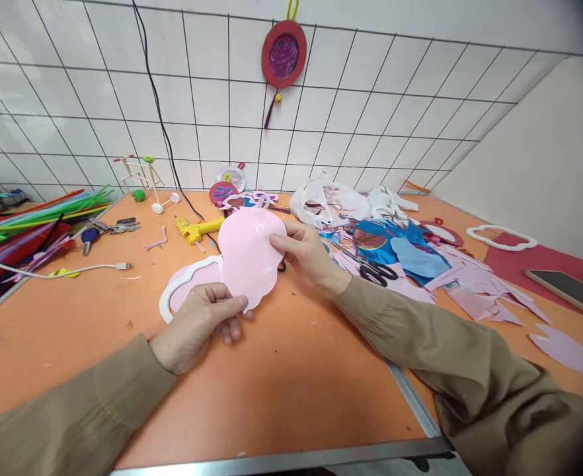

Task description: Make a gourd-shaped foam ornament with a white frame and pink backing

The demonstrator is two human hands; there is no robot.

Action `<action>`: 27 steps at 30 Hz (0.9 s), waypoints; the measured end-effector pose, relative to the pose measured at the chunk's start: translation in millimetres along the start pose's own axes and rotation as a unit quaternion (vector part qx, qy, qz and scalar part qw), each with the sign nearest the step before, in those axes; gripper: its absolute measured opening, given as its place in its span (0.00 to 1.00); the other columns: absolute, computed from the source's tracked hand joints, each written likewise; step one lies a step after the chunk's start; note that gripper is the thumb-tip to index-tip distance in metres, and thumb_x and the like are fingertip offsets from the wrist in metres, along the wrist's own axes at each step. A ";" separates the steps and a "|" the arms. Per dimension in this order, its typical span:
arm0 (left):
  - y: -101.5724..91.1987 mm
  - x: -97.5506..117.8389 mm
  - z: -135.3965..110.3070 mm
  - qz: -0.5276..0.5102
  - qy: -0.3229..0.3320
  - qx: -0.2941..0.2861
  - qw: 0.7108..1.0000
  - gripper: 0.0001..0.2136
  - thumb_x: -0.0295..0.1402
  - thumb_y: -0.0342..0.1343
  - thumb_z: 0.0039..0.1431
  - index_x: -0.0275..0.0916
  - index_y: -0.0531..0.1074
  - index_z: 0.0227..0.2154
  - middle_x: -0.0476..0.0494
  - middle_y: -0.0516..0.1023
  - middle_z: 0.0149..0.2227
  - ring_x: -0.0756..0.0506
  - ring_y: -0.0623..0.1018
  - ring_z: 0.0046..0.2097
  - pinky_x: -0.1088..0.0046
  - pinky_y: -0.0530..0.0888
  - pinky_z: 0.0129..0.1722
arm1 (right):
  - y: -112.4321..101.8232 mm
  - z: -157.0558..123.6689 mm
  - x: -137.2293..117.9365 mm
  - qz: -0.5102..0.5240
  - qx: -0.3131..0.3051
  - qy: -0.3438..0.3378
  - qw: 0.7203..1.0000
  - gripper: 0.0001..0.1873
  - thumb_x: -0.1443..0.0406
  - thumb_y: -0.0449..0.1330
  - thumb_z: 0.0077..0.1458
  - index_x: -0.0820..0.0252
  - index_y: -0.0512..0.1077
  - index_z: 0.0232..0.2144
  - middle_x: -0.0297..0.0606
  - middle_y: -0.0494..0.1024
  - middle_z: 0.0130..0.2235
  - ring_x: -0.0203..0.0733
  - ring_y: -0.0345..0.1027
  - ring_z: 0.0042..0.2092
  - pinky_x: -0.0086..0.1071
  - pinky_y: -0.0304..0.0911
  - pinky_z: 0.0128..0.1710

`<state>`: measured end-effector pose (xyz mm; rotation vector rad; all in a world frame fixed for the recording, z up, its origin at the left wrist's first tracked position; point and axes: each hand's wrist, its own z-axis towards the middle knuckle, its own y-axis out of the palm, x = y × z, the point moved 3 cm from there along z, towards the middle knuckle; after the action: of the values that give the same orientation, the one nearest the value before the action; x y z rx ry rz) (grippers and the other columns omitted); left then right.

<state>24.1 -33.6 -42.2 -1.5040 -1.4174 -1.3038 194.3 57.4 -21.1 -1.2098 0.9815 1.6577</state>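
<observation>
We held a pink cutout [249, 258] above an orange table [281, 396], our left hand [202, 322] pinching its near edge, our right hand [311, 256] its right edge. A white frame [176, 284] and yellow glue gun [197, 229] lay to the left, scissors [378, 272] and pink scraps [474, 281] to the right; a red ornament [284, 54] hung on the far wall [212, 53].

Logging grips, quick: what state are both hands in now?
Left hand: holding the pink cutout by its lower edge.
Right hand: holding its right edge.
</observation>
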 end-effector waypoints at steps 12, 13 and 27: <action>2.7 8.7 -3.1 -0.127 0.012 -0.110 0.986 0.15 0.37 0.72 0.41 0.32 0.75 0.23 0.47 0.79 0.23 0.56 0.70 0.17 0.86 0.65 0.13 | -2.3 8.6 6.7 0.143 0.018 0.057 0.988 0.08 0.62 0.62 0.44 0.60 0.73 0.27 0.31 0.70 0.23 0.33 0.60 0.24 0.27 0.53 0.21; 2.7 8.8 -3.3 -0.135 0.006 -0.122 0.983 0.14 0.37 0.72 0.41 0.32 0.75 0.23 0.47 0.79 0.22 0.56 0.70 0.16 0.86 0.65 0.13 | -1.4 8.1 8.1 0.137 0.007 0.070 0.988 0.08 0.65 0.62 0.42 0.60 0.74 0.29 0.31 0.71 0.25 0.33 0.61 0.25 0.27 0.53 0.22; 2.1 3.8 -2.3 -0.129 -0.027 -0.152 0.979 0.12 0.36 0.71 0.43 0.32 0.77 0.23 0.45 0.77 0.20 0.54 0.72 0.16 0.85 0.67 0.14 | -17.5 18.1 -7.7 0.174 0.057 0.014 0.983 0.10 0.62 0.57 0.52 0.61 0.75 0.33 0.33 0.72 0.27 0.35 0.65 0.29 0.28 0.60 0.28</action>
<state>25.3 -35.0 -37.6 -1.5982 -1.5413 -1.7149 206.5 78.7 -11.4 -1.0308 1.3473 1.8241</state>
